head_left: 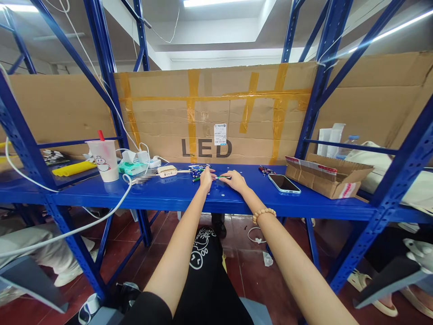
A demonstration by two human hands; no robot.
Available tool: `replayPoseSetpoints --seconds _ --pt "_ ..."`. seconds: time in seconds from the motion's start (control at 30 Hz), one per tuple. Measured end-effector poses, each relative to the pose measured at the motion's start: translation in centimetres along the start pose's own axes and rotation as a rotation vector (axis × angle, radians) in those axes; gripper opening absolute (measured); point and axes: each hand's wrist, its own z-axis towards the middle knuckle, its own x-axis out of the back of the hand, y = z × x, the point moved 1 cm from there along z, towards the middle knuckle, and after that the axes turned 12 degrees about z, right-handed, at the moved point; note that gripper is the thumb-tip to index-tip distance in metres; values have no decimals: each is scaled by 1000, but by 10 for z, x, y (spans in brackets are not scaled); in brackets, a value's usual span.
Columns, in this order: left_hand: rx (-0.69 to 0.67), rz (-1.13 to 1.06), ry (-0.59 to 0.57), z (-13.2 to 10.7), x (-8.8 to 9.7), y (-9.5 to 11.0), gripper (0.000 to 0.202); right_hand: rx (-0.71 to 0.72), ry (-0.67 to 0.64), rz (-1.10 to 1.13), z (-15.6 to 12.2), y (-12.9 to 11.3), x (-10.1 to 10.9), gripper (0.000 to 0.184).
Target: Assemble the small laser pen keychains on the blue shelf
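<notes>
Right hand (pixel 236 181): fingers pinch a slim green-tipped stick (pixel 223 178) above the blue steel shelf (pixel 162 195).
Left hand (pixel 205 178): fingers pressed together, just beside the stick; contact unclear.
Past left fingertips: heap of small blue and green items (pixel 199 172).
Right of right fingers: smartphone (pixel 284 183), then open cardboard box (pixel 328 178).
Left of left fingers: beige power adapter (pixel 167 171), then plastic cup (pixel 104 160).

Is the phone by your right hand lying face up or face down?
Face up: the phone lies flat on the blue steel shelf with its dark glass screen showing, just beyond your right hand.
</notes>
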Motion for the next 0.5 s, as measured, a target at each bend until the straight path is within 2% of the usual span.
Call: replayPoseSetpoints --seconds 0.5 --pt "-10 12 2 -3 1 1 27 -38 3 -25 -2 0 -2 24"
